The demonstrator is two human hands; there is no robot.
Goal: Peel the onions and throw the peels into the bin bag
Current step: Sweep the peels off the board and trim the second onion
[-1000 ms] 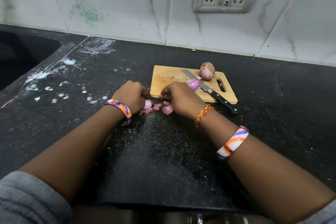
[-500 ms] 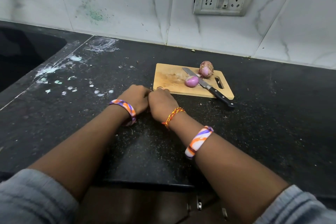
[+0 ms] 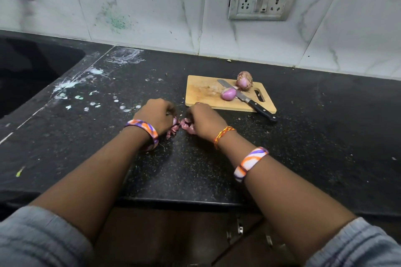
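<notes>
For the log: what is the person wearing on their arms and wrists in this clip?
Both forearms are bare, with grey sleeves pushed up near the elbows. The left hand has a broad bangle swirled in orange, purple and white at the wrist. The right hand has a thin braided red and yellow thread at the wrist, and a matching swirled bangle further up the forearm.

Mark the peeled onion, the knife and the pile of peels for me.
peeled onion [image 3: 228, 94], head view, middle of its smooth pink surface
knife [image 3: 261, 110], head view, black handle
pile of peels [image 3: 186, 125], head view, pink scraps between the hands
</notes>
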